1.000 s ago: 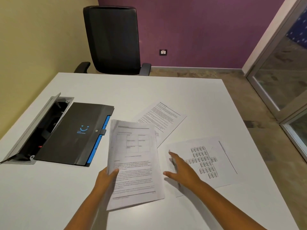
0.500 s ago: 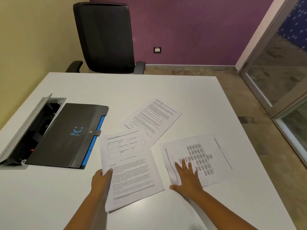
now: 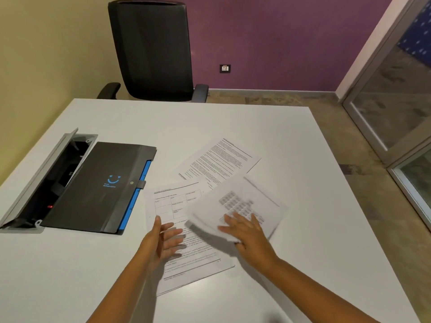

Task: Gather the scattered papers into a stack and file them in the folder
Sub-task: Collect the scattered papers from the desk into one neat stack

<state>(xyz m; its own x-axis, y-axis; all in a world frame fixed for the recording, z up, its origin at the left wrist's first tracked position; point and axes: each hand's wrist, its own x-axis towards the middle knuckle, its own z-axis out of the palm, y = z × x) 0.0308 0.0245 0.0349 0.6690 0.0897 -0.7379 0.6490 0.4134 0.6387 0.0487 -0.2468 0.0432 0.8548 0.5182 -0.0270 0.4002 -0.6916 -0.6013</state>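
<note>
Papers being gathered on a white table [image 3: 233, 122]

Right hand [image 3: 247, 231] grips the blurred sheet [image 3: 235, 203]; left hand [image 3: 163, 241] hovers, fingers apart; best square edges over the form [image 3: 186, 229] beneath.

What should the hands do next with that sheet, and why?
Probably lay the grid sheet, which the right hand is lifting, squarely onto the table-form sheet beside the open left hand. It already overlaps that sheet, and the text page is still loose.

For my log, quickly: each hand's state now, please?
Left hand: open, holding nothing.
Right hand: gripping the blurred sheet.
</note>
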